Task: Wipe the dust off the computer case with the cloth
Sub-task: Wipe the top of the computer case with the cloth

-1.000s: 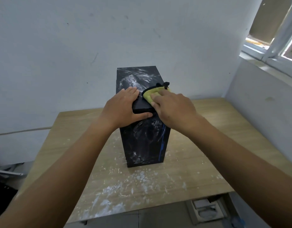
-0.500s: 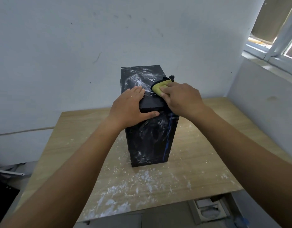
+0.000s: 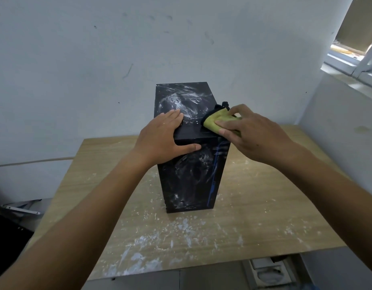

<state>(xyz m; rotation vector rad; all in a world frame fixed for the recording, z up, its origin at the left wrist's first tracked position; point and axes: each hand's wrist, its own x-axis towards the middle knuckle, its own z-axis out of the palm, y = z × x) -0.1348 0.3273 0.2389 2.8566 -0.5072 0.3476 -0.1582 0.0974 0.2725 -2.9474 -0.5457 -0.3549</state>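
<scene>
A black computer case [image 3: 191, 176] stands upright on the wooden table [image 3: 264, 206], smeared with white dust on its top and front. My left hand [image 3: 162, 139] lies flat over the case's front top-left corner, fingers on top and thumb along the front face. My right hand [image 3: 252, 130] grips a yellow cloth [image 3: 214, 122] with a dark edge, pressing it onto the top's right front edge. A strip of the top near the front looks darker, with less dust.
White powder is scattered over the table in front of the case [image 3: 160, 243]. A pale wall [image 3: 97, 59] stands close behind, and a window sill [image 3: 352, 74] sits at the upper right. A white object [image 3: 268, 273] lies on the floor under the table's front edge.
My right hand has slid the cloth rightward across the top's front strip to its right edge. My left hand has kept its hold on the corner.
</scene>
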